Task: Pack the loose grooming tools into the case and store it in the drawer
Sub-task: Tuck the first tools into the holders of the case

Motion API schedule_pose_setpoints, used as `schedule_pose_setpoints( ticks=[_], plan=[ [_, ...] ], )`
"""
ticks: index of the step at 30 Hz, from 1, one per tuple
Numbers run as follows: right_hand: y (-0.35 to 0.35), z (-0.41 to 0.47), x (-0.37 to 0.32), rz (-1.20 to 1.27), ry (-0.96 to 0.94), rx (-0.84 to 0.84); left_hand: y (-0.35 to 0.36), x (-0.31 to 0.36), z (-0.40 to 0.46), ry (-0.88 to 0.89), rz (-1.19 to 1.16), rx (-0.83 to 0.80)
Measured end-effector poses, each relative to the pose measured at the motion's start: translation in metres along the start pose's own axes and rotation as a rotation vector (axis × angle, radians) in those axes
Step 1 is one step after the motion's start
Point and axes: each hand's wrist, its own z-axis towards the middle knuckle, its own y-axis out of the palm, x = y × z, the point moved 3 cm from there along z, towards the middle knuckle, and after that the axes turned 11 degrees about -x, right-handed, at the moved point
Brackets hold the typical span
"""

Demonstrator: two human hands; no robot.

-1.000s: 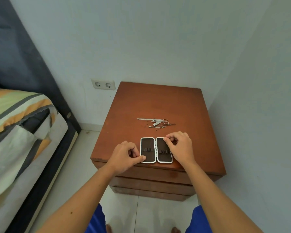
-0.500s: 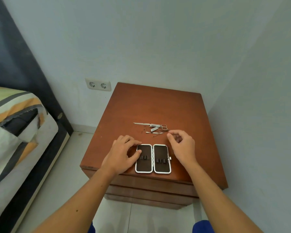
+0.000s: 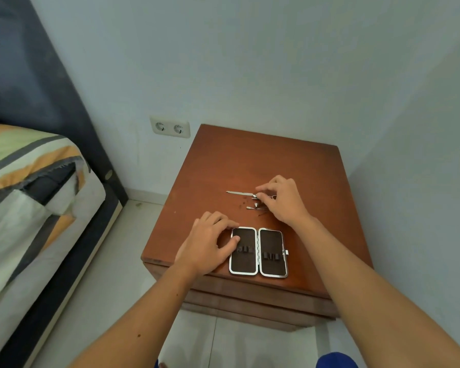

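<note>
The grooming case (image 3: pixel 272 240) lies open and flat near the front edge of the wooden nightstand (image 3: pixel 263 160), showing two dark lined halves with silver rims and elastic loops. My left hand (image 3: pixel 210 243) rests on its left half, fingers over the upper left corner and thumb on the lining. Behind the case lie the loose silver tools: a long nail file (image 3: pixel 239 193), a small pusher (image 3: pixel 250 207), and scissors partly hidden under my right hand (image 3: pixel 282 200). That hand's thumb and forefinger pinch a small nail clipper (image 3: pixel 256 196), which still lies on the wood.
The nightstand stands in a corner with walls behind and to the right; its drawer fronts (image 3: pixel 250 298) are shut below the top. A double wall socket (image 3: pixel 170 128) is to the left. A bed with striped bedding (image 3: pixel 29 187) fills the left side.
My right hand left the case's right half and moved back to the tools, where its fingertips closed on the clipper. My left hand stayed on the case's left half.
</note>
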Motion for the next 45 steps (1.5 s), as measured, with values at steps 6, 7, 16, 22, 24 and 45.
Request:
schedule_pose_setpoints(
  ticks=[6,7,16,22,24,45],
  plan=[
    [-0.003,0.004,-0.002,-0.005,0.001,-0.043,-0.001,0.000,0.001,-0.003,-0.007,0.001],
    [-0.005,0.002,-0.003,0.034,-0.001,-0.016,-0.001,0.000,0.000,-0.003,-0.010,0.000],
    [-0.028,-0.055,-0.016,0.539,0.013,0.093,-0.001,-0.002,0.000,-0.012,-0.044,0.007],
    [0.004,-0.098,0.004,0.613,0.054,-0.087,-0.001,-0.002,0.002,-0.008,-0.076,0.044],
    [0.011,-0.101,0.006,0.590,0.062,-0.108,-0.002,-0.001,0.002,-0.003,-0.075,0.045],
    [0.015,-0.137,-0.001,0.176,-0.058,-0.205,-0.002,-0.001,0.002,-0.007,-0.063,0.045]
  ],
)
